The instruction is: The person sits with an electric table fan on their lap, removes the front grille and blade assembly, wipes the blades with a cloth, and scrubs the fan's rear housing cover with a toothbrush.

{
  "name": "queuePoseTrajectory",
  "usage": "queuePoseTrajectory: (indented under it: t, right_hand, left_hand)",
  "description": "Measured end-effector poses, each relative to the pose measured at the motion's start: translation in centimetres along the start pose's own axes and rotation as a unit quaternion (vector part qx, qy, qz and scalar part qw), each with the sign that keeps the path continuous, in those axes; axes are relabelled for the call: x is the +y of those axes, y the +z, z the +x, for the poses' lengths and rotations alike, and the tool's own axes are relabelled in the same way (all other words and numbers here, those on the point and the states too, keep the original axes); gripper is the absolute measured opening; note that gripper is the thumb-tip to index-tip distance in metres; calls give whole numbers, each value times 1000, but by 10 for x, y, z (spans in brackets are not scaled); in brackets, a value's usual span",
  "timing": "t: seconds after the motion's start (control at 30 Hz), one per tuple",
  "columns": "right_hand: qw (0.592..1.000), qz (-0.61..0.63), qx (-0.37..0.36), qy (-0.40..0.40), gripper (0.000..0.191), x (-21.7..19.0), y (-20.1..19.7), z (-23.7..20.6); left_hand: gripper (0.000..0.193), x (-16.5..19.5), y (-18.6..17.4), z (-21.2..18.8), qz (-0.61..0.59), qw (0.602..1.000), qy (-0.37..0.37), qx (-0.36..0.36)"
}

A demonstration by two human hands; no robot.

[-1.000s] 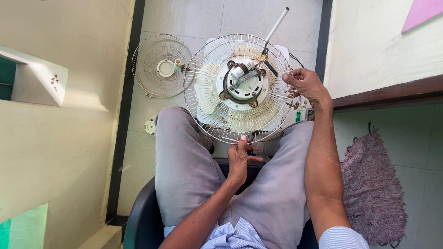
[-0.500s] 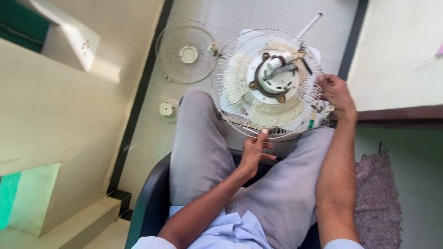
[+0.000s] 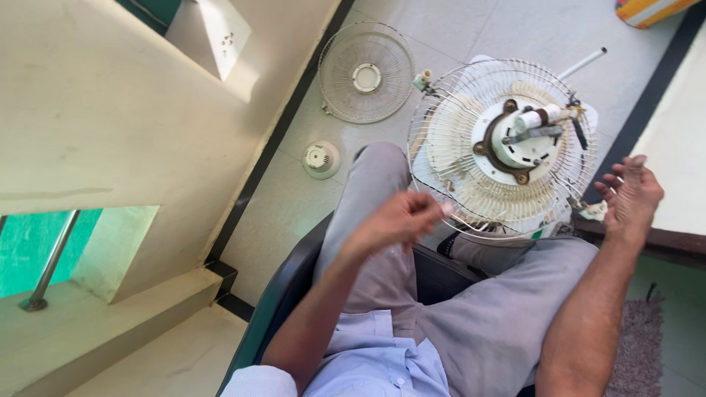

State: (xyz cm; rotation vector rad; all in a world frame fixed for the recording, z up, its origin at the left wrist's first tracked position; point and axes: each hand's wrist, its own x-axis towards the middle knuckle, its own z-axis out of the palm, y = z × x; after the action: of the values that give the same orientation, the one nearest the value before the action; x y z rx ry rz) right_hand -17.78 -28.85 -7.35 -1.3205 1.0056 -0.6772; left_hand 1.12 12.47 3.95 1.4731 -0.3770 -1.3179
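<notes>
A white wire fan guard (image 3: 441, 147) with the bare motor (image 3: 523, 140) at its centre leans in front of my knees. My left hand (image 3: 393, 222) is blurred and raised just off the guard's lower left rim. Its fingers are pinched together around something small and pale at the tips. My right hand (image 3: 629, 192) hovers by the guard's right rim with its fingers spread and nothing in it. A small white clip (image 3: 593, 212) sits on the rim close to that hand. I am seated in a dark chair (image 3: 288, 294), in grey trousers.
A second round wire guard (image 3: 365, 73) lies flat on the tiled floor at the back, with a round white cap (image 3: 321, 159) near it. A cream wall and step (image 3: 110, 323) close the left side. A dark ledge (image 3: 680, 242) and a rug (image 3: 651, 353) lie to the right.
My left hand has lifted off the guard's lower rim and drawn back towards me. My right hand has let go of the right rim and spread its fingers. The view has swung leftward.
</notes>
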Motion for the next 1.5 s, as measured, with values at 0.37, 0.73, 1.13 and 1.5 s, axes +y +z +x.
queuePoseTrajectory:
  t: [0.37, 0.73, 1.13, 1.5]
  right_hand:
    - [999, 16, 17, -29, 55, 4, -6, 7]
    - [999, 6, 29, 44, 23, 35, -37, 45]
    - [998, 56, 35, 12, 14, 35, -34, 45]
    - [968, -169, 53, -180, 16, -30, -116, -17]
  left_hand:
    - [42, -14, -296, 127, 174, 789, 148, 571]
    - [125, -199, -295, 184, 397, 819, -202, 361]
    - [103, -146, -346, 157, -268, 861, -69, 426]
    - [105, -42, -277, 83, -360, 881, 274, -138]
